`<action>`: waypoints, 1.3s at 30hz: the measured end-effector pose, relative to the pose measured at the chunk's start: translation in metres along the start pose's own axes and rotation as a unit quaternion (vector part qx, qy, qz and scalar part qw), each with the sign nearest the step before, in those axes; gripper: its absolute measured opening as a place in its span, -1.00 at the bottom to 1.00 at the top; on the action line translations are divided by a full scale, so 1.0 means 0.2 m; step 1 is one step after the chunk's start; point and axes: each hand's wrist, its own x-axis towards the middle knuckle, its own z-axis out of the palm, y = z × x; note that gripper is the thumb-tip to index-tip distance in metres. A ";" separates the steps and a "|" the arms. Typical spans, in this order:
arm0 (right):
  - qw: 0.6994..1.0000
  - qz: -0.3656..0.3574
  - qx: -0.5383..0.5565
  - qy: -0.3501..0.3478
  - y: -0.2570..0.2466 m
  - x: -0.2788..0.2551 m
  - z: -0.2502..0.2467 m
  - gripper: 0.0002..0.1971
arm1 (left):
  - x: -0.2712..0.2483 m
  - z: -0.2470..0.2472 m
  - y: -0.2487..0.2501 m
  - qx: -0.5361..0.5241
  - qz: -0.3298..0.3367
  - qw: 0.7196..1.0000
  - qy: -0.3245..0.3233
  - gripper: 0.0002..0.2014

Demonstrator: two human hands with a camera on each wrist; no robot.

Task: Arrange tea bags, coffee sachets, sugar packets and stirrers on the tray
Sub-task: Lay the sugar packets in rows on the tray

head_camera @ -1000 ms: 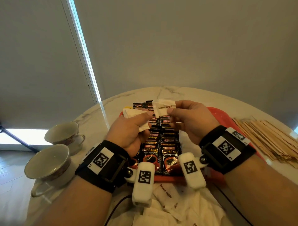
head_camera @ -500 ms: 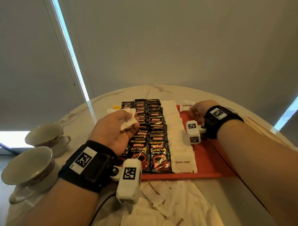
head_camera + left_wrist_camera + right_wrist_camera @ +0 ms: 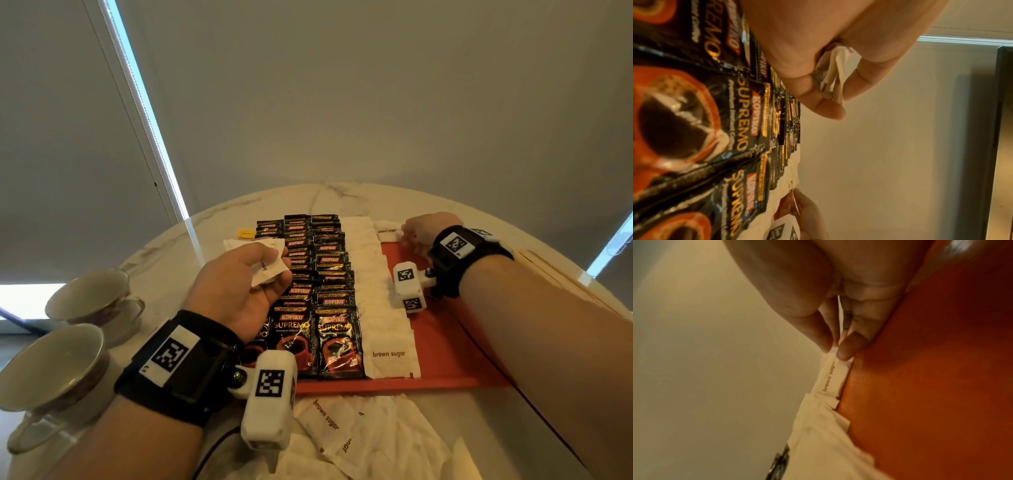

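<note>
Your left hand (image 3: 239, 284) sits left of centre in the head view, raised above the coffee sachets (image 3: 310, 298), with its fingers curled round a small bunch of white sugar packets (image 3: 269, 265). In the left wrist view the same packets (image 3: 833, 71) show crumpled between your thumb and fingers in the upper middle of the frame.

Your right hand (image 3: 419, 229) is at the upper right of the red tray (image 3: 445, 342), at its far edge. There its thumb and forefinger pinch the end of one brown sugar packet (image 3: 387, 230). The right wrist view shows the pinch plainly: two fingertips (image 3: 846, 347) close on the packet's end (image 3: 831, 374), which lies at the head of the white row, just beside the bare red surface (image 3: 931, 386).

On the tray, the sachets lie in overlapping black columns down the centre of the head view. A row of sugar packets (image 3: 380, 301) runs alongside them to the right, touching them. More loose packets (image 3: 359, 435) lie heaped on the marble table (image 3: 342, 195) at the bottom of the frame, in front of the tray. Two cups (image 3: 68, 329) stand at the lower left. Wooden stirrers (image 3: 561, 277) show at the right edge, partly hidden by your right forearm.
</note>
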 end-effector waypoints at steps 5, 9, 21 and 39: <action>0.999 0.018 -0.009 -0.049 0.01 0.02 0.08 -0.84 | 0.02 -0.01 0.00 -0.017 0.006 0.999 -0.028 -0.58; 0.994 0.048 -0.012 -0.098 -0.03 0.00 0.10 -0.85 | 0.01 -0.02 -0.01 -0.016 0.004 0.999 -0.051 -0.54; 0.981 -0.017 0.171 -0.089 -0.01 -0.20 0.04 -0.85 | -0.01 0.01 -0.05 -0.008 0.014 0.994 -0.104 -0.60; 0.884 -0.088 0.308 -0.339 0.00 -0.73 0.25 -0.82 | -0.03 0.00 -0.03 0.048 0.075 0.990 -0.111 -0.53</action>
